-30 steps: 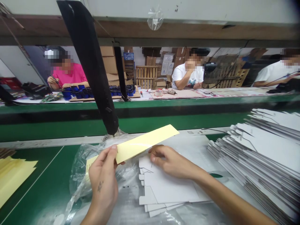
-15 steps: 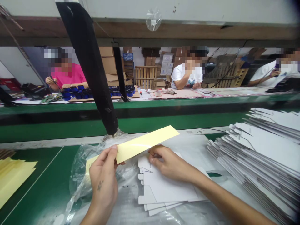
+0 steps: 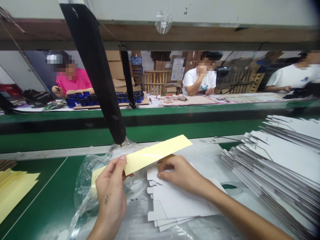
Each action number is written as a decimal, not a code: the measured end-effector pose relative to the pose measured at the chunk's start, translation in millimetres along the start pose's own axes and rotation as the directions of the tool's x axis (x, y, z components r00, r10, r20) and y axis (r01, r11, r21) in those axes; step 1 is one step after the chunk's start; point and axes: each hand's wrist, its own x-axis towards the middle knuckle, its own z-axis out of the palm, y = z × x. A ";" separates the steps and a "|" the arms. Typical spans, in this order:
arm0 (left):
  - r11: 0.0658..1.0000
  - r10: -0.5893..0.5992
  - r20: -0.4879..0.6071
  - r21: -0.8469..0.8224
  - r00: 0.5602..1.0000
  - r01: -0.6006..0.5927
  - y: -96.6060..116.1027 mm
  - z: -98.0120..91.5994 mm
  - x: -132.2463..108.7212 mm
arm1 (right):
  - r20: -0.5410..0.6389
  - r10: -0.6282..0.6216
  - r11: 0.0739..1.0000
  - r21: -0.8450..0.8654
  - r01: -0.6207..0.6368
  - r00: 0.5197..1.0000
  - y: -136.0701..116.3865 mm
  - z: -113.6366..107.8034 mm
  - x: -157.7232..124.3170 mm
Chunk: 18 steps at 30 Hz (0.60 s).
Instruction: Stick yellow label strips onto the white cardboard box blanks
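My left hand (image 3: 112, 190) grips a long yellow paper strip (image 3: 158, 154) between thumb and fingers, its far end slanting up to the right. A shorter yellow piece shows left of the same hand, partly covered by it. My right hand (image 3: 178, 173) is curled in a pinch just under the strip's lower edge. Its index fingertip is hidden behind the strip, so whatever it pinches cannot be made out. Below that hand lies a small pile of flat white cardboard box blanks (image 3: 178, 201), on clear plastic sheeting (image 3: 135, 220).
A tall stack of folded white boxes (image 3: 282, 166) stands at the right. Yellow sheets (image 3: 17, 191) lie at the left on the green work surface (image 3: 53, 193). A black post (image 3: 96, 73) rises ahead. Across the line, several people sit at a bench with blue parts (image 3: 82, 98).
My right hand has shifted slightly, its index fingertip going behind the strip and thumb lower. The strip stays in my left hand, nearly still. The far-right person's hand has lowered.
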 end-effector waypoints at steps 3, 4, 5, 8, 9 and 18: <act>1.000 0.006 0.016 0.012 1.000 -0.006 -2.0 -1.5 0.1 | -0.071 0.018 0.998 0.061 -0.014 0.997 -0.4 -0.6 0.1; 1.000 0.004 0.017 0.013 1.000 -0.005 -2.4 -1.7 -0.2 | -0.101 0.025 0.996 0.082 -0.017 0.995 -1.4 -1.6 -0.3; 1.000 0.002 0.015 0.010 1.000 -0.002 -2.5 -1.8 -0.4 | -0.132 0.030 0.995 0.100 -0.016 0.991 -2.5 -3.1 -0.9; 1.000 -0.001 -0.013 -0.007 1.000 0.001 -0.6 -0.4 -0.3 | -0.194 0.031 0.993 0.114 -0.008 0.980 -4.8 -9.5 -2.2; 1.000 0.003 -0.027 -0.017 1.000 -0.004 0.8 0.5 0.1 | -0.207 0.017 0.994 0.113 0.007 0.978 -4.8 -12.1 -2.1; 0.998 0.032 -0.078 -0.056 0.996 -0.036 -7.8 -17.0 19.7 | -0.341 -0.248 0.967 -0.030 0.253 0.907 -35.8 -45.5 -19.7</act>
